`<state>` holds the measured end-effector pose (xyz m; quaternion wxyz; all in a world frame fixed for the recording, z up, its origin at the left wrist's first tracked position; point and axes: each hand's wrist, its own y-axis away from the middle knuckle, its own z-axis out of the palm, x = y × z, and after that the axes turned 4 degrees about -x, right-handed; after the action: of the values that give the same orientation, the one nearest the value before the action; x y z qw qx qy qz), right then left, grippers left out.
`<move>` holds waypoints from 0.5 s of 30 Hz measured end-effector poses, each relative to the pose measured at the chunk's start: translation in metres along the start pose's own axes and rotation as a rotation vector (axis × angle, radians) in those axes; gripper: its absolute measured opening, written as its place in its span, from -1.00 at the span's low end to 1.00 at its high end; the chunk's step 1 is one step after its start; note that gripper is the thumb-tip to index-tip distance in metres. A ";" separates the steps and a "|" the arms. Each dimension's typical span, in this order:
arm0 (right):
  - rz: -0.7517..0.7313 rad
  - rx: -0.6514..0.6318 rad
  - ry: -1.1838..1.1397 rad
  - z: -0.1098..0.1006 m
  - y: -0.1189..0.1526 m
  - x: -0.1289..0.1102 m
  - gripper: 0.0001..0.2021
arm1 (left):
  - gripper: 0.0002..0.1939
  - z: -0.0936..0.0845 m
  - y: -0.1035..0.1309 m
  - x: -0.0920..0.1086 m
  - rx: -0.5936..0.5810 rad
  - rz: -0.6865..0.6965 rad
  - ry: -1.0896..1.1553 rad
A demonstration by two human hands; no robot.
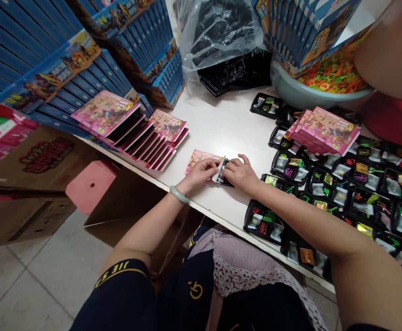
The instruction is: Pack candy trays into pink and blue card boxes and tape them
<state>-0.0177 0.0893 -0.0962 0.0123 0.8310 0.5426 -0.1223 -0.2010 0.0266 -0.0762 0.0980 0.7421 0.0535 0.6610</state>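
A flat pink printed box (198,157) lies near the table's front edge, its pale end flap (219,170) raised. My left hand (203,174) is closed on the box at that flap, thumb and fingers pinched together. Just right of it, my right hand (241,174) has its fingers bent over a small black tray (226,178) at the box's open end. Most of this tray is hidden by my fingers, so I cannot tell how far it sits inside the box. The two hands almost meet.
Pink boxes (104,115) are stacked at left, beside blue display boxes (118,69). Filled black trays (328,184) cover the right side, with more pink boxes (328,131) on them. Behind stand a plastic bag (221,37) of black trays and a basin (290,92) of colourful pieces.
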 end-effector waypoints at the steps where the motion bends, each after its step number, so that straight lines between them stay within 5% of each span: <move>1: -0.002 -0.006 0.007 -0.001 -0.001 0.000 -0.70 | -0.76 0.000 0.000 0.000 -0.001 0.005 0.002; 15: -0.065 0.051 0.005 -0.001 0.009 -0.001 -0.81 | -0.81 0.006 -0.004 -0.005 0.017 0.071 -0.138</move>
<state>-0.0103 0.0847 -0.0963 -0.0140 0.8132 0.5660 -0.1344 -0.1952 0.0290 -0.0829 0.0716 0.7882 0.0260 0.6106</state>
